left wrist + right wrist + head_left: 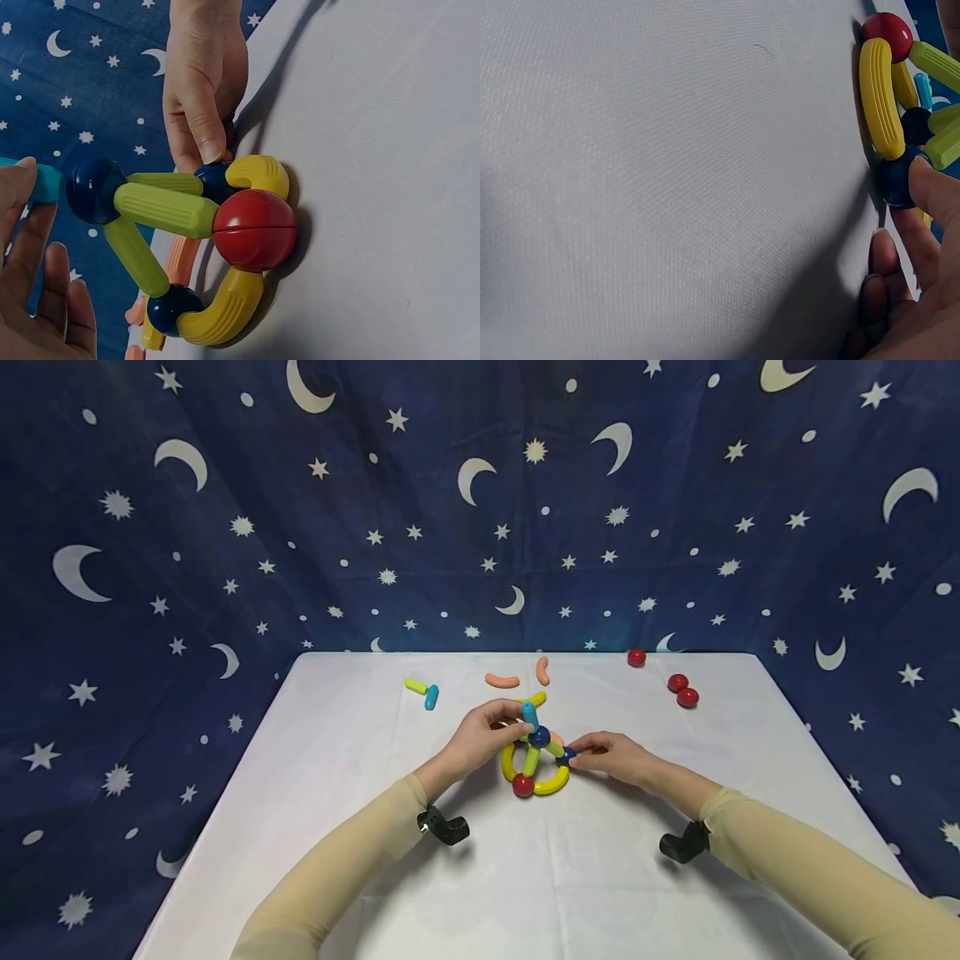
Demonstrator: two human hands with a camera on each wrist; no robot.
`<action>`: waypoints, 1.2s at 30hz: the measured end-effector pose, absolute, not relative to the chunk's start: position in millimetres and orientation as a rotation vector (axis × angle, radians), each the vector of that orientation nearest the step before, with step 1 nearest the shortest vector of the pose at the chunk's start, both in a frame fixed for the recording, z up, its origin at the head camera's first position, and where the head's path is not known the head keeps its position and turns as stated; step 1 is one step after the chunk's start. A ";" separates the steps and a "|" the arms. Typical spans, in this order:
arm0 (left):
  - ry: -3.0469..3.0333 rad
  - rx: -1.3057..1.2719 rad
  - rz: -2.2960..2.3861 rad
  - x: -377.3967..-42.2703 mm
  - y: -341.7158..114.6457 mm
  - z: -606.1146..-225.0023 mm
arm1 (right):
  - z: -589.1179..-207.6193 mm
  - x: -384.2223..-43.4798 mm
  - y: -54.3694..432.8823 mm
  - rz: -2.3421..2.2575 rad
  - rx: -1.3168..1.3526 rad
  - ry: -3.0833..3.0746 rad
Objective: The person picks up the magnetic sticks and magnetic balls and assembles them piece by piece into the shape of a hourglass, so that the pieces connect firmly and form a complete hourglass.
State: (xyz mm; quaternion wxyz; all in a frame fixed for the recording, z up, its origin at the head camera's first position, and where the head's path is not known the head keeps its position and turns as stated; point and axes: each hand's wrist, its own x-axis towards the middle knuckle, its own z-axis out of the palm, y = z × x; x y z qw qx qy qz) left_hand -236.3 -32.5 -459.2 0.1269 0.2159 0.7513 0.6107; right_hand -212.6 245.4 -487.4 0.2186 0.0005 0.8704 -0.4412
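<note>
A small pyramid of rods and balls stands on the table. Its base is a ring of curved yellow rods (552,782) and a salmon one, joined by a red ball (523,786) and dark blue balls. Straight lime-green rods (165,211) rise from the ring to a dark blue ball (96,190) at the top. From that top ball a light blue rod (529,716) points upward, pinched by my left hand (482,737). My right hand (622,758) holds the dark blue base ball (897,181) between thumb and fingers on the right side.
Beyond the pyramid lie two curved salmon rods (502,681) and a curved yellow rod (537,698). A lime rod (416,686) and a blue rod (431,697) are at back left. Red balls (687,697) sit at back right, before a starry curtain (420,468).
</note>
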 end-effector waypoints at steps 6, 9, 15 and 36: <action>2.193 0.638 1.770 -236.5 -31.3 -460.7 | -489.1 -212.2 245.6 -1.270 -0.010 2.410; 2.195 0.639 1.772 -234.7 -32.6 -461.5 | -491.0 -211.1 243.3 -1.282 -0.003 2.419; 2.211 0.647 1.749 -231.9 -32.4 -461.7 | -492.8 -209.5 241.9 -1.270 0.001 2.422; 2.261 0.709 1.693 -231.8 -23.7 -473.7 | -492.0 -214.6 244.5 -1.225 0.004 2.443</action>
